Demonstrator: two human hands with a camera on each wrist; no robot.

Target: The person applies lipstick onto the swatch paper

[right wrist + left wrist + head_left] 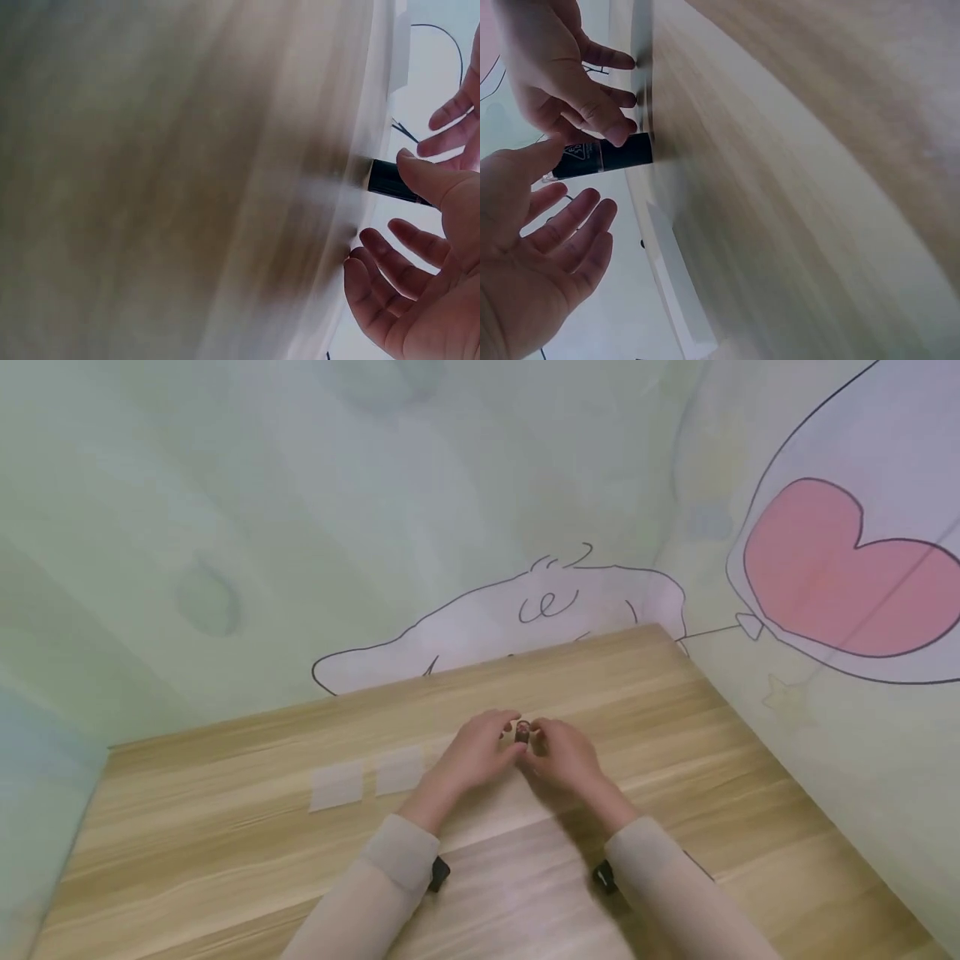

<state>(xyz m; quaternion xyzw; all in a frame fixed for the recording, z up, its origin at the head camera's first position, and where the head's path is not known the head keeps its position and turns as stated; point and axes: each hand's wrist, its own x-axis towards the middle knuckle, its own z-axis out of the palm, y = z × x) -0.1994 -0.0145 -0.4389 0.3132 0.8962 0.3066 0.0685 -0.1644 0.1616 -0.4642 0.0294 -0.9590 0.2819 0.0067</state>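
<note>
A small dark tube with pale lettering (626,154), like a lip cosmetic, stands upright on the wooden table (247,827). Its upper end looks clear or reddish. My left hand (476,750) is on its left side, fingers relaxed and spread, the thumb by the tube's upper part. From the other side comes my right hand (566,756); its thumb crosses in front of the tube in the right wrist view, while the other fingers curve loosely apart from it. Whether either thumb touches the tube I cannot tell. No finger visibly wraps round it.
Two pale flat squares (337,787) lie side by side on the table, left of my left hand. Behind and to the right rises a wall (450,510) with line drawings and a pink heart. Small black devices (604,877) show at both wrists.
</note>
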